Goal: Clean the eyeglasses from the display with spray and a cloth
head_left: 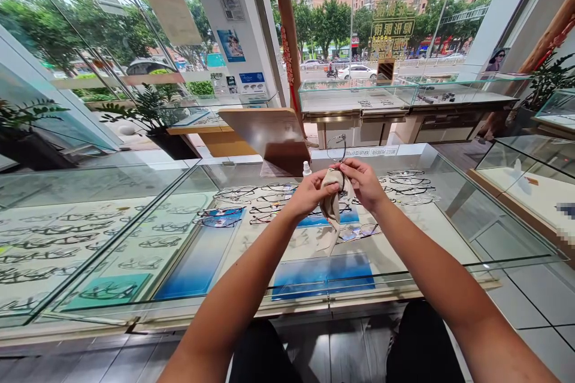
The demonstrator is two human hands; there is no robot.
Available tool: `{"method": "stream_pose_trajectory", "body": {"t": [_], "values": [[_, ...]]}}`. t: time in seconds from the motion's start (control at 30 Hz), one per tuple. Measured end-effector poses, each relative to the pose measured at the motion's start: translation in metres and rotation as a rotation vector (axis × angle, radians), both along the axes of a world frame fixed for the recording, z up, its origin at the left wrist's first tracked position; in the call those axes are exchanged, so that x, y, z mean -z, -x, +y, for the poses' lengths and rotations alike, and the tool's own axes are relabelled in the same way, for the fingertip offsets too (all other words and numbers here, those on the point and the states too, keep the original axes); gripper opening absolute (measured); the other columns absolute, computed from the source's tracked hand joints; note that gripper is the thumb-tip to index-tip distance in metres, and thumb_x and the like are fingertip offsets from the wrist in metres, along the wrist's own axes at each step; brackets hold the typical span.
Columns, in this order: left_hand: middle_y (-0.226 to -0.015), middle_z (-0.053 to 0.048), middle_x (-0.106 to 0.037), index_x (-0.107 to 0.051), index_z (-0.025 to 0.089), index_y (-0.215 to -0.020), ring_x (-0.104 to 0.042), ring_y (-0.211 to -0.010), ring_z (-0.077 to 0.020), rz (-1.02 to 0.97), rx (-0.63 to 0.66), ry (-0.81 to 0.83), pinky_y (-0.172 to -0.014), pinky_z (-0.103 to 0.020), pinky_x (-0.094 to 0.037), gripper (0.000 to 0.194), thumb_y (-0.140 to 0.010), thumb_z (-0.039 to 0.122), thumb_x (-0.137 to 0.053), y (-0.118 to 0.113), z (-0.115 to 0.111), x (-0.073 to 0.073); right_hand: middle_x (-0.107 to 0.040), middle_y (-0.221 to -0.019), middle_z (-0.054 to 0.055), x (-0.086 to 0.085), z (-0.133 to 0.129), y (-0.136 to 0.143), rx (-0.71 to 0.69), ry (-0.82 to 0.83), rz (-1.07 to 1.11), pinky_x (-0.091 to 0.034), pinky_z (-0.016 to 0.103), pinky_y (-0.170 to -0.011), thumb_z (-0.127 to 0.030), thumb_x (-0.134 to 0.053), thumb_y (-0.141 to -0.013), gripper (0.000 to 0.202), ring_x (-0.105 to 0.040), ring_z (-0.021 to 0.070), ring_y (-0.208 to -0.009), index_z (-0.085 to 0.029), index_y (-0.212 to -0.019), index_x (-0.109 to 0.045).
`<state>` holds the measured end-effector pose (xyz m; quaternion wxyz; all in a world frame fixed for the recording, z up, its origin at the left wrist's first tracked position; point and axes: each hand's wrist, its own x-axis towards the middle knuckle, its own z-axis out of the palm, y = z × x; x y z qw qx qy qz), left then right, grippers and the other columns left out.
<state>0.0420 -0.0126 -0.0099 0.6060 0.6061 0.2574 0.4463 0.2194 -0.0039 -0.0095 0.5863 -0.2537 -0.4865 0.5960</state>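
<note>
Bare glass counter top (431, 233) lies open below; a small bottle (306, 169) (white-capped) stands just beyond.

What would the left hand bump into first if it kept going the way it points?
Probably the right hand: the left hand points across at it, and only the cloth and glasses they share lie between.

Bright daylight floods in through the windows (395, 18) ahead; I see no harsh shadows. Sky is blown out top left. Glass counter (449, 215) carries reflections and mild glare, muddying what's under it. Edges bow from wide-angle distortion. Focus sharp overall; one pixelated patch at right edge.
</note>
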Motion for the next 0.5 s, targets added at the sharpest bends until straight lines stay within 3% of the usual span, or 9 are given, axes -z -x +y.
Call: {"method": "stream_pose_trajectory", "body": {"t": [0.1,0.23,0.37,0.5], "values": [[-0.084,0.000,-0.064,-0.078,0.015,-0.097,-0.053,-0.075,-0.0126,0.002,-0.113,-0.050,-0.071,-0.024,-0.045,0.052,-0.065,0.048,-0.102,-0.003,0.001,0.001,-0.084,-0.093,0.003,0.004,0.001,0.003,-0.002,-0.034,0.005,-0.057,0.036,-0.094,-0.050,-0.098,-0.068,0.034,-0.074,0.0215,-0.094,-0.025,-0.079,-0.078],[-0.083,0.000,-0.064,-0.076,0.015,-0.088,-0.051,-0.073,-0.0118,-0.005,-0.187,-0.110,-0.068,-0.024,-0.041,0.046,-0.077,0.057,-0.094,-0.005,0.005,0.008,-0.083,-0.089,0.001,0.009,0.002,0.004,-0.008,-0.110,-0.033,-0.056,0.037,-0.102,-0.049,-0.097,-0.072,0.029,-0.075,0.0208,-0.096,-0.027,-0.082,-0.081],[-0.077,-0.002,-0.064,-0.073,0.016,-0.085,-0.054,-0.072,-0.0145,-0.001,-0.150,-0.118,-0.068,-0.026,-0.042,0.052,-0.085,0.067,-0.082,-0.003,0.007,0.011,-0.083,-0.092,0.001,0.007,0.002,0.000,-0.020,-0.125,-0.055,-0.056,0.034,-0.097,-0.048,-0.096,-0.074,0.028,-0.074,0.0198,-0.095,-0.028,-0.088,-0.083],[-0.075,-0.003,-0.063,-0.071,0.015,-0.082,-0.053,-0.071,-0.0150,0.073,-0.033,-0.115,-0.068,-0.026,-0.044,0.059,-0.082,0.073,-0.082,0.003,0.006,0.005,-0.082,-0.090,0.001,0.001,0.002,-0.004,-0.054,-0.044,-0.013,-0.057,0.033,-0.091,-0.049,-0.098,-0.070,0.033,-0.074,0.0197,-0.091,-0.026,-0.081,-0.078]]}}
